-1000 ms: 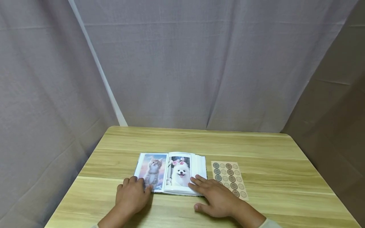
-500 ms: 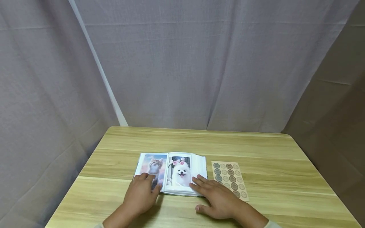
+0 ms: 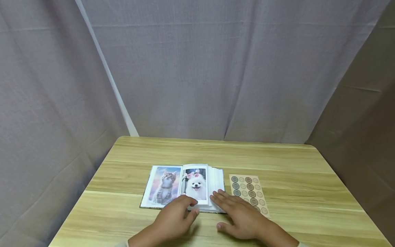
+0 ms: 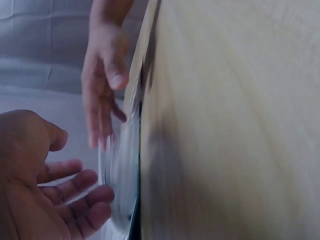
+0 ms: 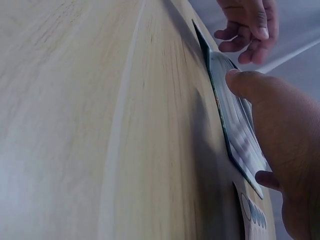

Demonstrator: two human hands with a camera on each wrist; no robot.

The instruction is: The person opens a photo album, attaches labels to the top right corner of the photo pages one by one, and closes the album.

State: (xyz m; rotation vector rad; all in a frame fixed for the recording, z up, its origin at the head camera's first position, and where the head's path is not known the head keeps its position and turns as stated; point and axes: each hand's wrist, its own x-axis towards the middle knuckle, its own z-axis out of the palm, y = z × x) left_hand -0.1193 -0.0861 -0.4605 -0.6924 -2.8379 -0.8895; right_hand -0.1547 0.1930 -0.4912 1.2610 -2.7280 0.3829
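A small photo album [image 3: 217,179] lies spread on the wooden table, with a kitten picture [image 3: 166,185] on its left page and a white dog picture [image 3: 195,187] on its right page. Over the album's lower edge, near the middle, is my left hand [image 3: 174,218], its fingers loosely bent and nothing between them; it covers the bottom of the dog's page. My right hand [image 3: 242,216] lies with fairly straight fingers at the lower right corner of the pages. In the right wrist view the album's leaves [image 5: 235,112] fan up slightly from the cover.
A tan sheet of round stickers [image 3: 245,188] lies just right of the album, partly under the right hand's outline. Grey curtains [image 3: 179,79] hang behind the table [image 3: 277,161] and along both sides.
My left hand has moved right, from the kitten page's lower left corner to the dog page's lower edge, uncovering the kitten. My right hand has shifted slightly right.
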